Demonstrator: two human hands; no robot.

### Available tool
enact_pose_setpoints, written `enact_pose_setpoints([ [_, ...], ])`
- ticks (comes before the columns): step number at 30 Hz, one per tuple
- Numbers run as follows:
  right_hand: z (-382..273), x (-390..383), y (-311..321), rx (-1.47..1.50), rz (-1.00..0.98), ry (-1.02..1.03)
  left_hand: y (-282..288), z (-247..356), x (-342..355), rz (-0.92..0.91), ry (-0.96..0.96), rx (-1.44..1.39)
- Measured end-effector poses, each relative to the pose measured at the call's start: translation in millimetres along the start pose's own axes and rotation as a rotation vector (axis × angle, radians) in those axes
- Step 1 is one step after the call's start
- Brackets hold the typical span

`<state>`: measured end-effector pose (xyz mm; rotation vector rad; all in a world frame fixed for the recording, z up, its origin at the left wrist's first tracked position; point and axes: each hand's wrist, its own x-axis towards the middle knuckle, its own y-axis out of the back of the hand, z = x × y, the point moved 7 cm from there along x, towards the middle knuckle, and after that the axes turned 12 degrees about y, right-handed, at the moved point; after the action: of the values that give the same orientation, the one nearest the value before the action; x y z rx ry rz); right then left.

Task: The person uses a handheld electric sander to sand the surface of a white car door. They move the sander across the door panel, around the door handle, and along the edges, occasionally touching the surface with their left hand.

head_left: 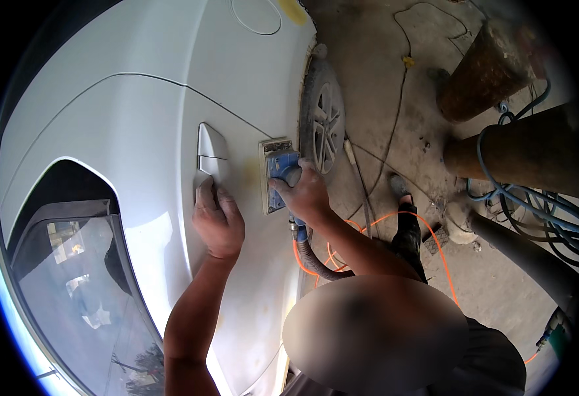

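A blue rectangular power sander (281, 162) lies with its pad against the white car door (237, 264), just beneath a yellowish patch. My right hand (308, 193) is closed round the sander's body, thumb on one side and fingers over the top. To the left, my left hand (218, 214) has its fingers curled at the lower end of the white door handle (211, 148). Part of that handle is hidden by the fingers. A grey ribbed hose (319, 264) and an orange air line (301, 259) run from the sander's end.
The rear wheel (322, 119) is beyond the sander. Two rusty cylinders (484, 72) stand at the right, with blue hoses (534, 198) coiled by the nearer one. Cables and the orange line cross the dusty concrete floor (369, 72). The car window (71, 277) is at the left.
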<state>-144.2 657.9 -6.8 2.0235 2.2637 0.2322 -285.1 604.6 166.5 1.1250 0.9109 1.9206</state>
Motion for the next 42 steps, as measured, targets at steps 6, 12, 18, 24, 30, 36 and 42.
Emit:
enact_pose_setpoints([
  [6,-13.5,-4.5,-12.7,0.047,-0.074,0.106,-1.7,0.2,-0.6,-0.027,0.022,-0.012],
  [12,-10.9,1.2,-5.4,0.032,-0.045,0.146,-2.6,-1.0,-1.1,-0.025,0.025,-0.009],
  [18,-15.1,-12.2,-9.9,-0.026,-0.052,0.145,-1.6,-1.4,-1.2,-0.004,-0.032,0.015],
  [24,-15.5,-16.3,-14.5,-0.033,-0.084,0.082,-1.2,-1.4,-1.4,0.005,-0.003,0.0],
  [30,-3.1,7.2,-4.1,0.014,-0.028,0.115,-1.6,0.1,-1.1,-0.007,0.001,0.017],
  [36,-21.9,-18.7,-20.8,-0.002,-0.094,0.147,-1.0,4.9,-1.3,0.004,-0.034,0.02],
  [42,11.3,2.5,-4.2,-0.045,0.027,0.15,-1.5,7.8,-0.1,0.019,-0.044,0.017],
])
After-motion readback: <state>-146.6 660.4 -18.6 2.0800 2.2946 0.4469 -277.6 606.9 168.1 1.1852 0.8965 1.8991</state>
